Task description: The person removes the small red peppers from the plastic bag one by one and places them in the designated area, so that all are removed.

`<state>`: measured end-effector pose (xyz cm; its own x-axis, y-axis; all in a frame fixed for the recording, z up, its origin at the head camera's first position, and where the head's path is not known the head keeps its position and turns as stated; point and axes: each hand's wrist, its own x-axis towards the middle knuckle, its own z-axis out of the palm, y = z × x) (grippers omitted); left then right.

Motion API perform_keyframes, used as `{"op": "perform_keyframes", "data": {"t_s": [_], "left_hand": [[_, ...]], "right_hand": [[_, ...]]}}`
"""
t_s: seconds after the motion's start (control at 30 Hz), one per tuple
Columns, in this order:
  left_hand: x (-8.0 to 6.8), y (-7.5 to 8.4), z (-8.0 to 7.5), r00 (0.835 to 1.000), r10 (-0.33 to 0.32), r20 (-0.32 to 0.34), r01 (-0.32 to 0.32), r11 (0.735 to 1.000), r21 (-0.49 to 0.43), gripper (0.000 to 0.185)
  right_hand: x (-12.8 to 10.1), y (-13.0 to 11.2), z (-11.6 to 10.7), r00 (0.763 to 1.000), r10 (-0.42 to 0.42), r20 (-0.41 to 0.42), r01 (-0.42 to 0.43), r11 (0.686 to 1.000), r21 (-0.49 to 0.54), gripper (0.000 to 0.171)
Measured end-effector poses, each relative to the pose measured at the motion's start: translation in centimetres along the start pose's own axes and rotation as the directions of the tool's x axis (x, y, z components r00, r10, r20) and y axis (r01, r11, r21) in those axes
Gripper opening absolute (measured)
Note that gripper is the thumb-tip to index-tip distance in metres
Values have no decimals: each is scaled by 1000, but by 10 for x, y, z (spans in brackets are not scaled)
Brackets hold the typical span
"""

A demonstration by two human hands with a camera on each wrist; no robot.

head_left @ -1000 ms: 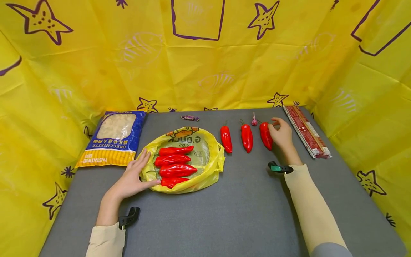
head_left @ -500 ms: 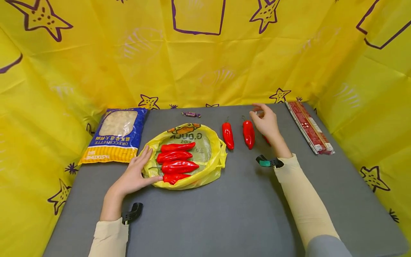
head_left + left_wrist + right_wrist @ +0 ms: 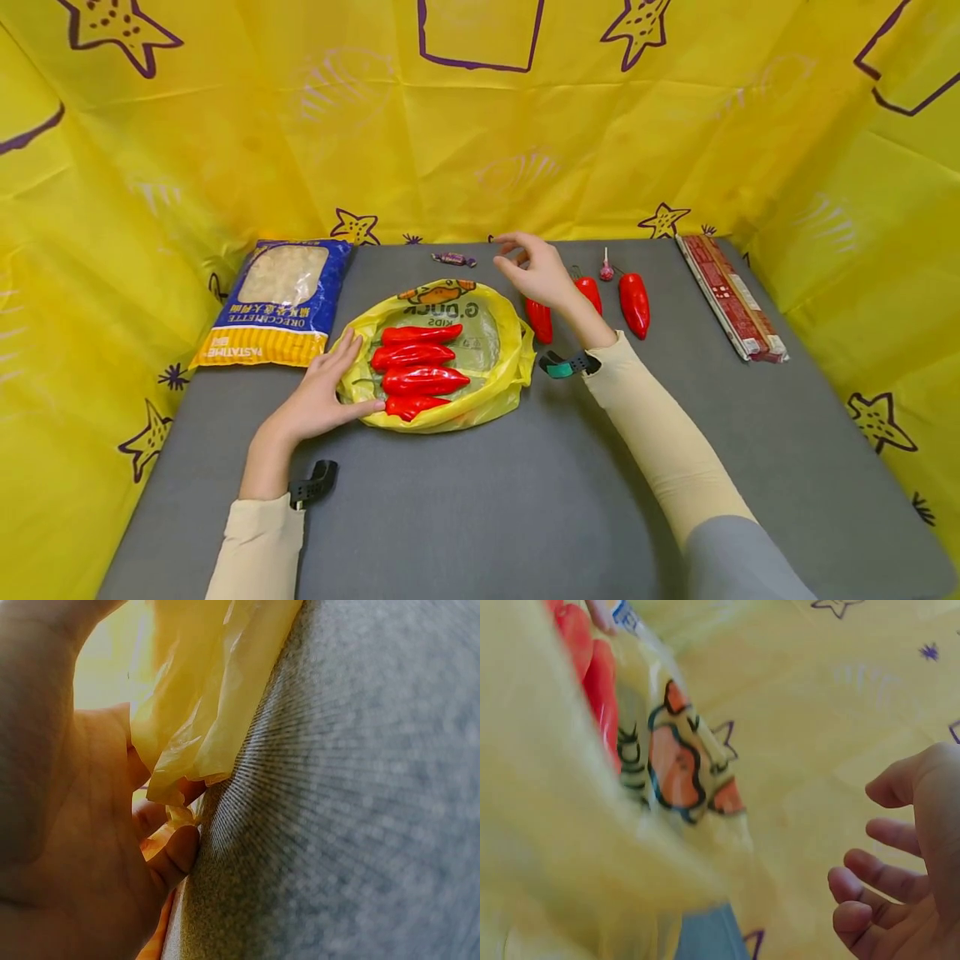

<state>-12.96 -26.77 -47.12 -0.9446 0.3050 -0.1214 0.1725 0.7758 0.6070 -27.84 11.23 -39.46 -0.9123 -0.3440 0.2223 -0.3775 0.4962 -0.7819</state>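
Observation:
In the head view a yellow plastic bag (image 3: 498, 396) with a duck print lies spread, several red peppers (image 3: 420, 356) in a column inside it. My left hand (image 3: 315, 404) rests against the bag's left rim, fingers straight, thumb near the lowest pepper. The left wrist view shows yellow plastic (image 3: 202, 697) beside the palm. My right hand (image 3: 542, 271) hangs above the table, behind the bag's right side, fingers loosely bent and holding nothing. Below it are two red peppers, partly covered by the hand and forearm; a third red pepper (image 3: 634, 306) lies to the right.
A blue and yellow pasta bag (image 3: 281, 300) lies at the left. A wrapped candy (image 3: 453, 260) and a lollipop (image 3: 606, 267) lie near the back. At the right is a long red packet (image 3: 731, 297). Yellow patterned cloth (image 3: 480, 150) walls the grey table.
My right hand let go of the rightmost pepper, which stays on the table, and moved left past the lollipop toward the bag. My left hand stayed at the bag's rim.

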Motion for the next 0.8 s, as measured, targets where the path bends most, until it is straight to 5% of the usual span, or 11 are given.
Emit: {"op": "perform_keyframes", "data": {"t_s": [0.5, 0.8], "left_hand": [[-3, 3, 0, 1000, 14, -21, -15, 1000, -8, 112], [-2, 3, 0, 1000, -2, -12, 2, 1000, -4, 113]], "right_hand": [[38, -36, 46, 971, -126, 205, 121, 992, 33, 35], [45, -52, 74, 917, -236, 322, 243, 970, 18, 36]]}}
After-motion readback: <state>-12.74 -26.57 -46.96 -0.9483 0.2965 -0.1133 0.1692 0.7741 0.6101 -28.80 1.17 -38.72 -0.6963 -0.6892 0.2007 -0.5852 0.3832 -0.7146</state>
